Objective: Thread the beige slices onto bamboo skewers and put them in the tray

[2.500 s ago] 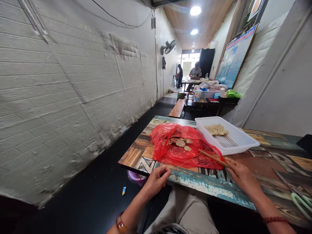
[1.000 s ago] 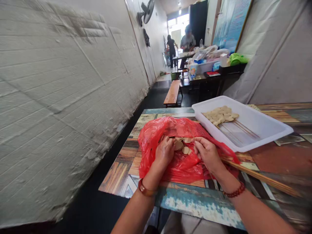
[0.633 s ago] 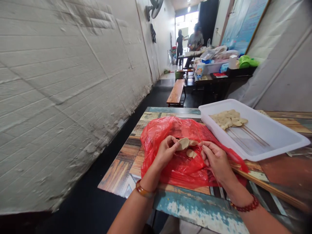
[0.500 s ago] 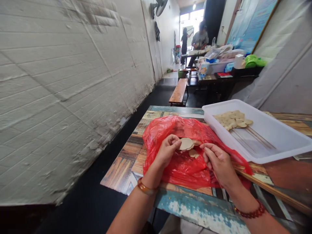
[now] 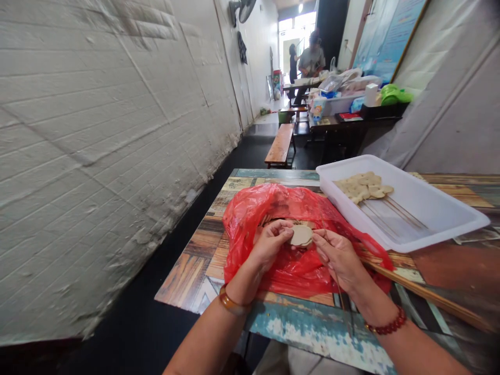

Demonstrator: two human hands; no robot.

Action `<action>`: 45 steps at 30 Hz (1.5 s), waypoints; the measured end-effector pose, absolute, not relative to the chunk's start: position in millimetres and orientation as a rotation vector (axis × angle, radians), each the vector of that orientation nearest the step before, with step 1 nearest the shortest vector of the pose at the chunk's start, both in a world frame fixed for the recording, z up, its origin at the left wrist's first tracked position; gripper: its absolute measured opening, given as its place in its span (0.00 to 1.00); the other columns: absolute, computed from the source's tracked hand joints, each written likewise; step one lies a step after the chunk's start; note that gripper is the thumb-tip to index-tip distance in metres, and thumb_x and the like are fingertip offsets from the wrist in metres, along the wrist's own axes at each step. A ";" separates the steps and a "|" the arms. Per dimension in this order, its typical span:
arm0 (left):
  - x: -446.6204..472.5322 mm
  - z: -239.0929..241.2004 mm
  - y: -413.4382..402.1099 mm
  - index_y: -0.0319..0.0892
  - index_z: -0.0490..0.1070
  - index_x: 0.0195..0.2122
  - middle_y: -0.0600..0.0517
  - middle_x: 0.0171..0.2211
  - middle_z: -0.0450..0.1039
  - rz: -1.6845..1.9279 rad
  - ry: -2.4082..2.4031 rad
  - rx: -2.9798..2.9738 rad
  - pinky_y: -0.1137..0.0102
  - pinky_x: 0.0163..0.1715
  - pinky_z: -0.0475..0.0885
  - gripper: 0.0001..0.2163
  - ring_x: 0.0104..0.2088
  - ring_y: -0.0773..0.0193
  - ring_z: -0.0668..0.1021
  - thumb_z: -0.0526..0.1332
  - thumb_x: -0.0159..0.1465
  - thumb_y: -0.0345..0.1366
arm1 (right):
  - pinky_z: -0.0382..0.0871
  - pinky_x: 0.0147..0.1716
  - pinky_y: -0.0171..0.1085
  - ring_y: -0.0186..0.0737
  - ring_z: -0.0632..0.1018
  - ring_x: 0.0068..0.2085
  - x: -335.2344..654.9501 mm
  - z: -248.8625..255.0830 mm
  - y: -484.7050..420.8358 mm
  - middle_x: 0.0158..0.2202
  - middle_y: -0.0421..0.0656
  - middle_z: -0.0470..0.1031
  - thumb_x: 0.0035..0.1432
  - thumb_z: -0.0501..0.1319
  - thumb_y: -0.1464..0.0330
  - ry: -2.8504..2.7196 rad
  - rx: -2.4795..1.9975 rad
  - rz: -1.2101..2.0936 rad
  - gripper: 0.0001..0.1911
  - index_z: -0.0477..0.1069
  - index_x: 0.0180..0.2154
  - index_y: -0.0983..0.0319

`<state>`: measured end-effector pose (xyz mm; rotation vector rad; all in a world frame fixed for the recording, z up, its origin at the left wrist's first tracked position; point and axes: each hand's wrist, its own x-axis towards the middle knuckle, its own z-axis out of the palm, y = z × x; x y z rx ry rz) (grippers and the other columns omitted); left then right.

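Observation:
Over a red plastic bag (image 5: 246, 208), my left hand (image 5: 269, 244) pinches a flat, round beige slice (image 5: 301, 235) by its left edge. My right hand (image 5: 338, 255) is closed on a thin wooden skewer (image 5: 340, 294), whose lower end sticks out below the palm. Its fingertips meet the right edge of the slice, where the skewer's tip is hidden. More beige slices lie in the bag's opening, partly covered by my hands. To the right, skewered beige slices (image 5: 363, 185) rest in a white plastic tray (image 5: 445, 237), their sticks pointing toward me.
A bundle of wooden skewers (image 5: 433, 296) lies on the patchwork-patterned table (image 5: 187, 271), right of the bag. Beyond stand a wooden bench (image 5: 280, 143) and a cluttered table with a green plastic item (image 5: 392, 95). Two people are far back. A white wall (image 5: 117, 156) runs along the left.
My hands have come together: the right hand has moved left to the edge of the slice. The slice now sits between both hands. The whole view has shifted slightly.

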<state>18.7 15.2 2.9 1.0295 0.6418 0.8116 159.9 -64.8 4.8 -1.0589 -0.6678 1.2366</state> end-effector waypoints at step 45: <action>9.5 13.2 15.2 0.36 0.73 0.32 0.53 0.23 0.72 0.866 0.676 0.870 0.77 0.23 0.65 0.14 0.20 0.73 0.70 0.70 0.47 0.39 | 0.47 0.17 0.30 0.27 0.57 0.17 164.3 -0.8 -63.4 0.15 0.32 0.57 0.52 0.63 0.54 -0.978 -1.296 1.078 0.22 0.74 0.41 0.65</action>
